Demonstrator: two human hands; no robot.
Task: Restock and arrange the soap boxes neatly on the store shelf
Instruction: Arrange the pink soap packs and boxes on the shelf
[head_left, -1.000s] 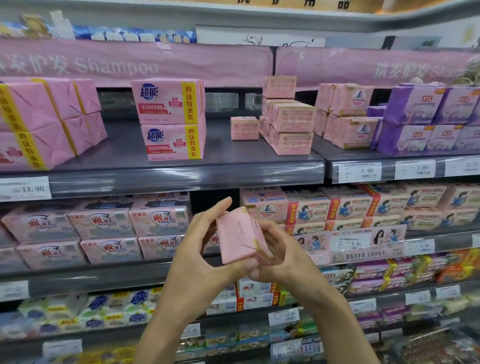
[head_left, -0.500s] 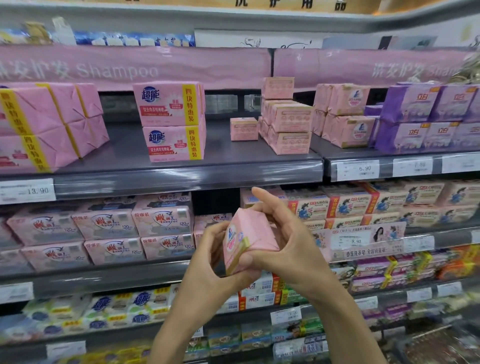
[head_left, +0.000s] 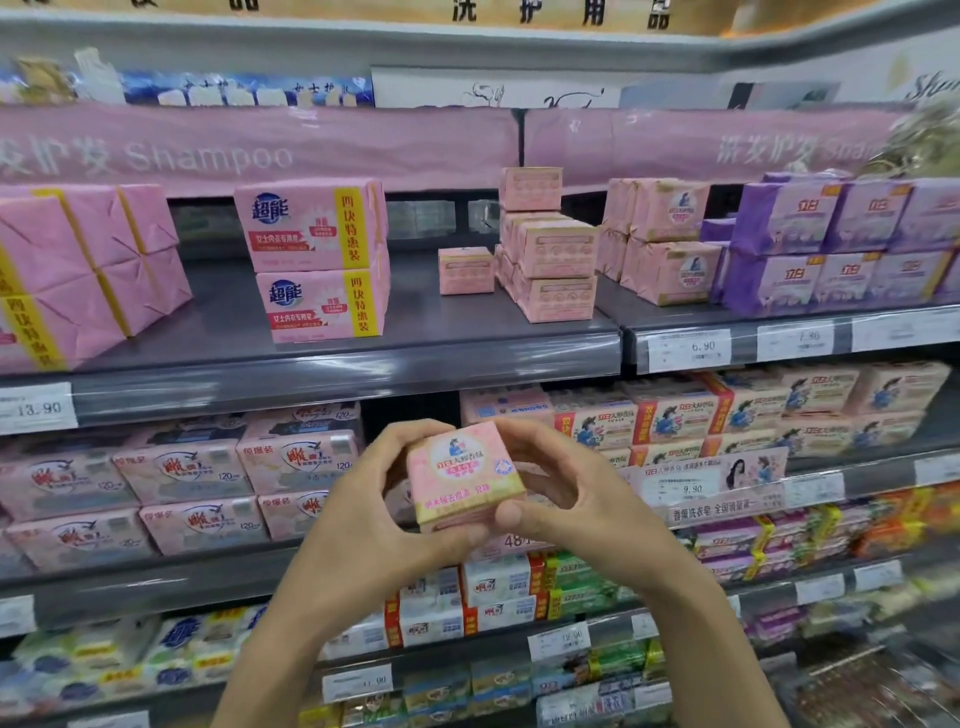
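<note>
Turned face-up just now, the soap box (head_left: 465, 475) sits pinched by our left hand (head_left: 358, 519) and right hand (head_left: 576, 501), seemingly light, stiff, best held at its sides.

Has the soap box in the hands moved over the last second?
Yes. The soap box turned in place: its printed face now shows instead of a plain side. It remains left of the 9.90 price tag.

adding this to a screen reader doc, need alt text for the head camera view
The left hand and right hand together hold a small pink soap box, printed face toward the camera, in front of store shelves. Above it, a grey shelf carries stacks of pink boxes and purple packs, with bare gaps between some stacks.
</note>
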